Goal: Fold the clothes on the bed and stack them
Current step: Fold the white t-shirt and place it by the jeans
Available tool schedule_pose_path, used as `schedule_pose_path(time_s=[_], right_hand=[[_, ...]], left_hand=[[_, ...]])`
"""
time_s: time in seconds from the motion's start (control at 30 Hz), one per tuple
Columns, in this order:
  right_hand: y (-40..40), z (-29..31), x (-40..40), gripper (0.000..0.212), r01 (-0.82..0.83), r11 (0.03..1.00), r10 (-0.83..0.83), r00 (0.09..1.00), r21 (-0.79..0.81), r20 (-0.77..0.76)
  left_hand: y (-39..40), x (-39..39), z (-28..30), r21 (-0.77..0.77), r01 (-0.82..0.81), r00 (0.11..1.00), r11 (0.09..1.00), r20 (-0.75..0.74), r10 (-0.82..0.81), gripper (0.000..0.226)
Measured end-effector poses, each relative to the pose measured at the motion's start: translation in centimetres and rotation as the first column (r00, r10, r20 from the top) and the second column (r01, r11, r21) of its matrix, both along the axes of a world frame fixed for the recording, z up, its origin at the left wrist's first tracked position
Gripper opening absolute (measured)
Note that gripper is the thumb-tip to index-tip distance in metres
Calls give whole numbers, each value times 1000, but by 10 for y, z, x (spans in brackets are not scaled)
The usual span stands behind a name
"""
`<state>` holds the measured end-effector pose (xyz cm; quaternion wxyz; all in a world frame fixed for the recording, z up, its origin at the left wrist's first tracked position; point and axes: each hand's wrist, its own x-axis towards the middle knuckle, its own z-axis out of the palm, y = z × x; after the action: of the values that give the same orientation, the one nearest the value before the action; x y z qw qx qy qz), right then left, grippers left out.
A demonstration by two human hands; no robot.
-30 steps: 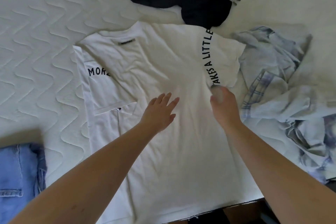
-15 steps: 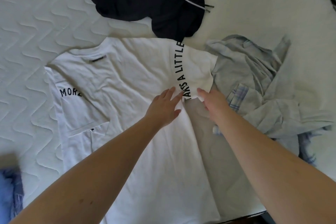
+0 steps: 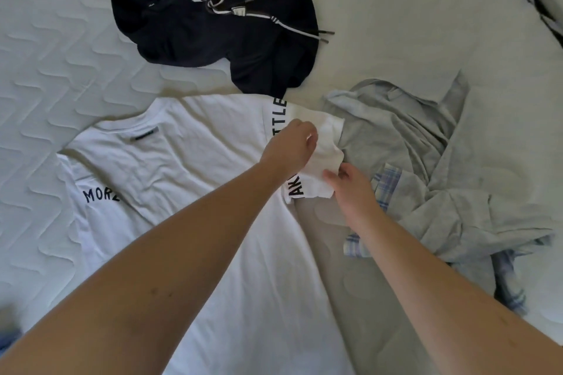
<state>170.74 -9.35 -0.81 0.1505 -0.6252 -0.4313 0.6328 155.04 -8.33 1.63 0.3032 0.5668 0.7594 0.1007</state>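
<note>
Head view looks down on a white T-shirt spread flat on the bed, and the shirt serves as the landmark for everything else. A second ago the left hand lay flat with straight fingers on the middle of the shirt, and the right hand was at the lower edge of the shirt's right sleeve. Both have since moved onto that sleeve: the left hand's fingers now curl round its upper part, and the right hand pinches its lower corner between thumb and fingertips, with the cloth bunched and lifted between them. The sleeve has drawn inward from the shirt's right edge, so this looks like the start of folding it over the body, matching the shirt's left side, which already lies turned in. Beyond the shirt's collar sits a crumpled dark hoodie, and touching the shirt's right sleeve is a heap of grey and plaid clothes, both unfolded. Much of the task appears to remain.
</note>
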Motion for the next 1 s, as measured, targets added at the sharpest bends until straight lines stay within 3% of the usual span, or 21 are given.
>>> schedule_pose_path(time_s=[0.07,0.17,0.3,0.4,0.47,0.53,0.63,0.73,0.77,0.83,0.93,1.0], right_hand=[[-1,1,3,9,-186,971,164,976,151,147],[-9,5,4,6,-302,909,238,942,288,239],[-21,2,10,16,-460,837,385,880,296,280],[-27,-2,15,22,-632,728,496,753,266,433],[-29,-4,18,22,-697,664,504,684,269,527],[-31,-5,18,32,-633,727,478,744,266,467],[-31,-3,14,36,-333,912,265,923,239,278],[-21,-3,9,18,6,984,-25,994,175,102],[-16,-3,6,22,60,990,-65,997,125,35],[-6,-4,1,39,21,998,-18,999,63,-51],[9,0,-7,48,-193,971,198,980,143,-20],[20,1,-14,22,-344,921,332,939,185,92]], left_hand=[[28,11,0,-114,-67,995,991,61,74,39],[57,25,-6,-221,-71,994,973,60,87,49],[70,31,-8,-187,-119,990,975,46,130,29],[73,28,2,-106,-89,991,990,91,99,15],[75,23,12,-89,3,999,996,39,1,15],[75,16,23,-84,103,994,991,-35,-106,17],[75,7,40,-47,180,979,983,-91,-184,30],[72,2,52,-46,213,977,976,28,-212,38],[71,1,55,-57,218,974,974,68,-214,39],[68,-1,58,-66,209,969,976,144,-198,38],[61,-6,59,-69,152,956,986,264,-129,34],[58,-8,57,-90,82,952,993,302,-51,31]])
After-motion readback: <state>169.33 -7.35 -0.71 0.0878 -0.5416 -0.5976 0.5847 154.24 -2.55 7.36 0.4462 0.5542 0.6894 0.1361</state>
